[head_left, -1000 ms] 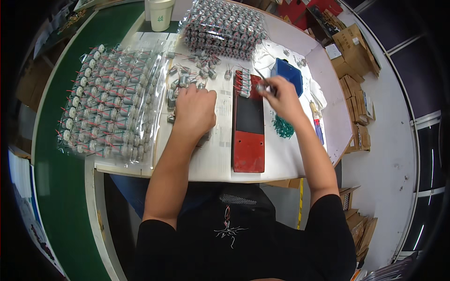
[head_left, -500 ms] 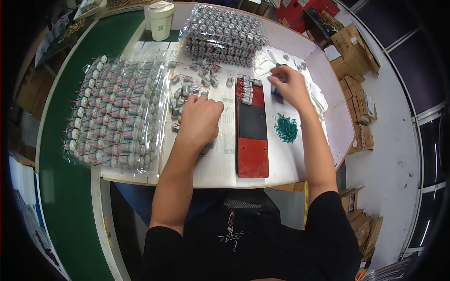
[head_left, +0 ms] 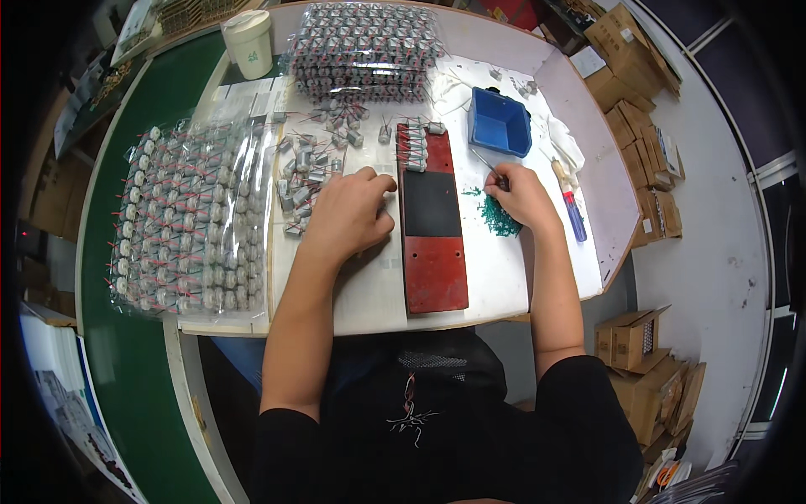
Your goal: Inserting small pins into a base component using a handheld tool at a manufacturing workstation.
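My left hand (head_left: 348, 212) is closed, fingers curled, just left of a long red block with a black middle pad (head_left: 437, 281); whatever it may hold is hidden. Several small grey motors with wire leads (head_left: 412, 151) stand in a row across the block's far end. Loose motors (head_left: 304, 172) lie to the left, beyond that hand. My right hand (head_left: 522, 200) is closed around a thin metal tool (head_left: 481, 159), whose slim shaft points up and left; its exact kind is unclear. Below those fingers is a pile of short green sleeve-like pieces (head_left: 499, 220).
A blue open bin (head_left: 499, 124) stands at the right back, near a screwdriver-like tool with a red and blue handle (head_left: 574, 217). Clear plastic trays of wired motors (head_left: 180, 223) fill the left, with another stack (head_left: 361, 55) behind. A lidded cup (head_left: 250, 52) stands far left.
My right hand has come nearer, from in front of the blue bin to the green pile, now with the thin tool. My left hand has moved off the loose motors toward the block. The view has shifted.
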A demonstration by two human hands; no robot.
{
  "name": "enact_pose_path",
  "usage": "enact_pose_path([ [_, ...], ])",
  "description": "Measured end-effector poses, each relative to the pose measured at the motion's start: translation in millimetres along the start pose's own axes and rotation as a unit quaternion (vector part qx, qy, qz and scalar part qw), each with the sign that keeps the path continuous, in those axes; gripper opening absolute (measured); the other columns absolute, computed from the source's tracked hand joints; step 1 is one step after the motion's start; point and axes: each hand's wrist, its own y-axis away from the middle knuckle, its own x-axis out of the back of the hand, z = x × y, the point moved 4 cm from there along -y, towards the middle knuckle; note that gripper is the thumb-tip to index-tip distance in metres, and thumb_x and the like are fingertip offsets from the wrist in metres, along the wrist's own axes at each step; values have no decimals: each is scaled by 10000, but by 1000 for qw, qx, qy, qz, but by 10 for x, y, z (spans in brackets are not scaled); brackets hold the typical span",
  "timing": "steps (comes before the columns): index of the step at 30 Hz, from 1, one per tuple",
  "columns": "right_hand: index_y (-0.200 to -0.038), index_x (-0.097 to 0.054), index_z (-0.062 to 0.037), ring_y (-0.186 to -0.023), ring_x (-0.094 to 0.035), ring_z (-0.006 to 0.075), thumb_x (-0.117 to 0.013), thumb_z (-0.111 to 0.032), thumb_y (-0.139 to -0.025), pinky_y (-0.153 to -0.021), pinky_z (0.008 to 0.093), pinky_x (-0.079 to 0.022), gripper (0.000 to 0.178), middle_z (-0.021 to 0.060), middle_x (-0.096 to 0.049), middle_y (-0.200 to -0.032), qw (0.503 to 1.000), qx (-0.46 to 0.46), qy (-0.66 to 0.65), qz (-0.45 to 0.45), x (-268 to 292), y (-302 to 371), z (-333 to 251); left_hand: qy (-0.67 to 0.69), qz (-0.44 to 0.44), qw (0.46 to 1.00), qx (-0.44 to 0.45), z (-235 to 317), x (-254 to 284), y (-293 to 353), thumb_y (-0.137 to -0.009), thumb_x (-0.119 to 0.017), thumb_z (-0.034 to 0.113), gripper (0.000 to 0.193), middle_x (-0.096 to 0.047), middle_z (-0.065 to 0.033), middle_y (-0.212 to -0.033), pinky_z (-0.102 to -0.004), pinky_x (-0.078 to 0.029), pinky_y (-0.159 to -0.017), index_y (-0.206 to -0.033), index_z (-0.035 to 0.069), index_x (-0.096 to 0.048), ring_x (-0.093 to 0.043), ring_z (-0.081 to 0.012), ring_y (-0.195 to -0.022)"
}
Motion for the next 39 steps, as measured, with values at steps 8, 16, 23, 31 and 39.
enact_pose_path([
  [8,-982,-707,8,-751,-602,120,-745,-91,-916,-715,284,-499,125,48,-672,-802,990,-3,-138,34,110,138,-41,68,-10,998,-5,-44,40,-35,-770,-684,70,316,-676,-145,-955,-450,-543,-793,-1085,60,-702,-668,-346,-824],
  [16,-1003,-707,2,-682,-546,58,-756,-79,-925,-645,212,-463,122,-21,-663,-819,953,10,-296,67,-9,132,-68,285,-15,958,-3,314,-18,-68,-772,-800,56,436,-667,-143,-988,-380,-557,-836,-1184,38,-660,-689,-298,-890],
  [23,-1018,-713,-25,-587,-499,22,-742,-88,-947,-519,187,-391,100,-19,-678,-828,916,-20,-398,37,-122,177,-229,214,-3,975,-58,310,-178,-81,-762,-844,120,438,-696,-132,-1038,-407,-547,-854,-1160,63,-668,-675,-317,-932],
  [31,-996,-708,-21,-578,-511,26,-717,-114,-973,-473,188,-366,96,-17,-675,-823,868,-3,-493,-57,-238,261,-542,204,-3,978,-51,212,-210,-70,-783,-820,125,362,-725,-112,-966,-422,-538,-867,-1111,68,-677,-668,-326,-957],
  [39,-994,-706,-27,-596,-512,26,-730,-133,-968,-484,195,-360,112,-21,-676,-870,872,30,-472,-131,-365,276,-602,288,-13,957,23,174,-281,-90,-796,-808,107,332,-754,-131,-976,-426,-538,-876,-1090,53,-665,-694,-327,-965],
])
